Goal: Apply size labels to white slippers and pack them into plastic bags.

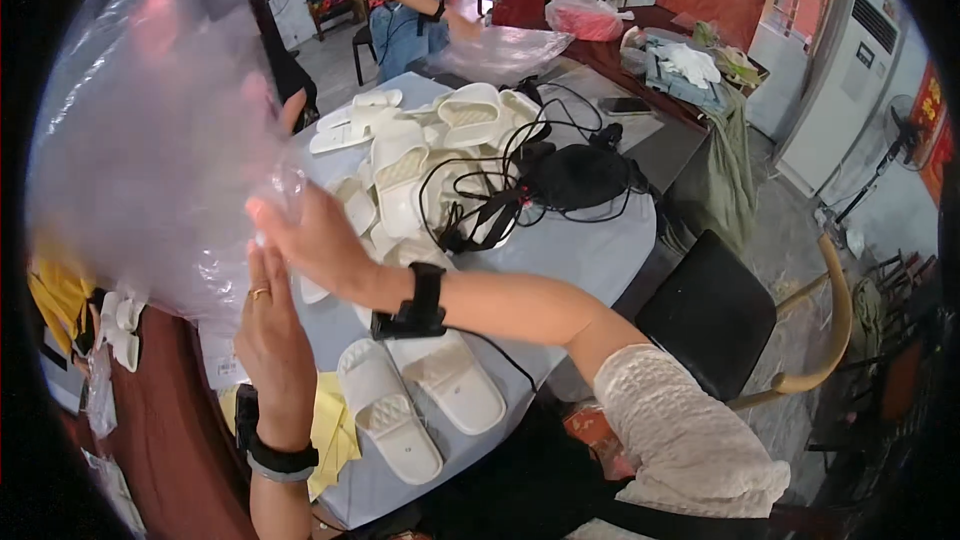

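Observation:
A large clear plastic bag is held up at the left, filling much of that side. At its lower right edge, my right hand pinches the plastic between thumb and fingers. Just below, my left hand has its fingers pressed together at the same edge, closed on the film. Both hands nearly touch at the fingertips. Beneath my right forearm, a pair of white slippers lies side by side on the table. Farther off is a heap of white slippers, partly covered by black cables.
On the grey-blue table lie a black pouch with cables and yellow paper sheets. A phone rests farther back. Another person stands across, one hand at clear plastic. A chair stands at the right.

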Available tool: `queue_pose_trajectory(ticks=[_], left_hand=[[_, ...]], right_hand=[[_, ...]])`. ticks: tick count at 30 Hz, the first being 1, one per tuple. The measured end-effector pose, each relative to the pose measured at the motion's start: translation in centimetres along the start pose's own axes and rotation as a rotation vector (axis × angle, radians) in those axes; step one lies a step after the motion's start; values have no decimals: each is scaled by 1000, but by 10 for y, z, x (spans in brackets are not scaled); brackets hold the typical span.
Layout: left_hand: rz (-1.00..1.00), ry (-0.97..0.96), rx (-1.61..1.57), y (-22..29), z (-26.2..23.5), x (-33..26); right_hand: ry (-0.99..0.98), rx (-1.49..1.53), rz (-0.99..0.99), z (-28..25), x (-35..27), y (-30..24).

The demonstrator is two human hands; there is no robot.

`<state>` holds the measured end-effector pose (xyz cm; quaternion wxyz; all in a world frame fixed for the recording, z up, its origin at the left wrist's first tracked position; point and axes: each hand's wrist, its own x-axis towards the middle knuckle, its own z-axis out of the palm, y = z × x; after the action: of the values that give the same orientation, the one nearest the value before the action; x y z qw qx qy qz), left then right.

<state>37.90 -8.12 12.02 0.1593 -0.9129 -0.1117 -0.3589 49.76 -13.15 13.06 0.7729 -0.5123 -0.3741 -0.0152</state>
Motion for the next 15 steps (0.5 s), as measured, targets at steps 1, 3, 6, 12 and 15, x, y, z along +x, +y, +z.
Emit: queue_pose_trajectory(ticks=[1,3,6,12,15], left_hand=[[24,-22,23,6,3,7],[49,-42,43,16,15,21],[158,16,31,36,35,42],[165,-225,-565,69,37,53],[425,-421,-637,46,24,33]], right_hand=[[0,1,-3,-11,12,-7],[-148,-452,211,-34,30,-20],[-67,-312,-100,-56,60,-4],[-20,-580,-200,-124,147,10],[-5,-988,-293,-221,226,48]])
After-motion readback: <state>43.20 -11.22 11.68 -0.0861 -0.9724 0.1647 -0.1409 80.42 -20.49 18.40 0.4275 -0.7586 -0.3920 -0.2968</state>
